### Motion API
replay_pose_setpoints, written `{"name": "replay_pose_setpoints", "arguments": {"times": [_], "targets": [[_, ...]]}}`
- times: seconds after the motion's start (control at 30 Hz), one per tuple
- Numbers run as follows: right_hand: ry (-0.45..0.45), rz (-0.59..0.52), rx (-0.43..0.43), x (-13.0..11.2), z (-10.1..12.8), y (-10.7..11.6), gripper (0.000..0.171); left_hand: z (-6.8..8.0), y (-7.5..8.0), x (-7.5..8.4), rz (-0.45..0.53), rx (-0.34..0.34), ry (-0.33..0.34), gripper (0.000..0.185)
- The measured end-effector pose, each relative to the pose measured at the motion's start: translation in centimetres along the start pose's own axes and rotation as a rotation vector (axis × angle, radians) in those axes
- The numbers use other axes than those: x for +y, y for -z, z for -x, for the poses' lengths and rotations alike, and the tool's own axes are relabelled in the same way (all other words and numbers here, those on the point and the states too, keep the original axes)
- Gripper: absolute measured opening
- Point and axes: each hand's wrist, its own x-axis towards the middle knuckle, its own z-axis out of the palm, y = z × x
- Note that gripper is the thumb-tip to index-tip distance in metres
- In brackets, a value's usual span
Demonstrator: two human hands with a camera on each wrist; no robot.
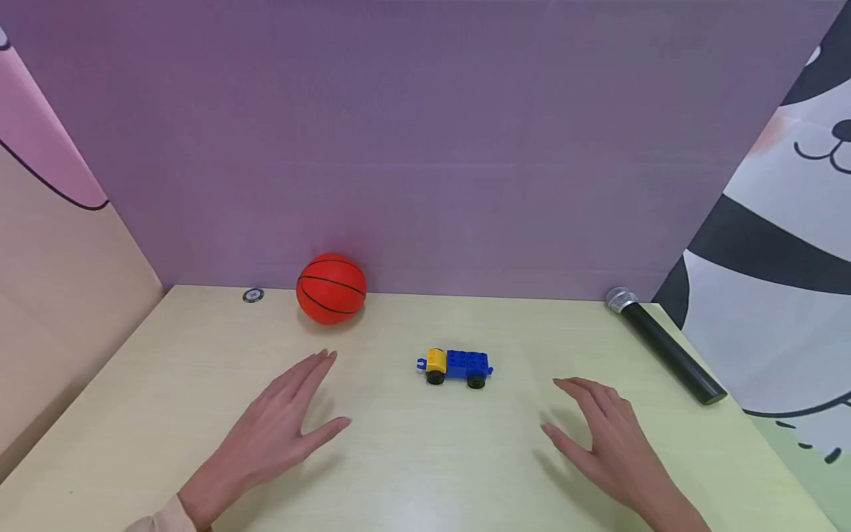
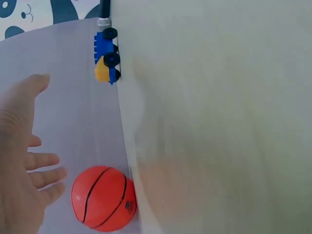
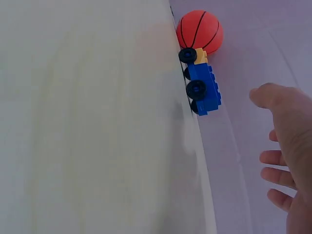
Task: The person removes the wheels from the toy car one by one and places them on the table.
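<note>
Only the head view takes in the whole table [image 1: 166, 384]: a black microphone [image 1: 665, 346] along its right edge and a small round token [image 1: 253, 295] at the back edge, left of the orange toy basketball [image 1: 331, 289]. Both wrist views show just the ball and the blue-and-yellow brick car [image 1: 456, 366], which stands on its wheels mid-table, between the hands and apart from both. The left hand [image 1: 282, 425] and right hand [image 1: 608, 440] hover low over the table's near half, palms down, fingers straight and spread; each grip is fully open and holds nothing.
</note>
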Motion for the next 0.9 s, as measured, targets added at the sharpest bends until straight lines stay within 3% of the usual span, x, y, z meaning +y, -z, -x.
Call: {"name": "replay_pose_setpoints", "arguments": {"times": [0.2, 0.33, 0.5, 0.9], "targets": [[-0.109, -0.165, -0.04, -0.5, -1.0, -1.3, 0.049, -1.4, -0.3, 1.1, 0.205, -0.013, 0.094, 0.071], [-0.131, -0.244, -0.058, -0.5, -1.9, -2.2, 0.043, -2.5, -0.9, 1.6, 0.32, -0.031, 0.116, 0.067], [-0.139, -0.32, -0.081, -0.4, -2.9, -3.3, 0.038, -3.9, -1.9, 1.9, 0.401, -0.046, 0.108, 0.064], [-0.139, -0.36, -0.102, -0.4, -4.9, -5.2, 0.036, -7.1, -4.0, 2.2, 0.568, -0.124, 0.055, 0.055]]}}
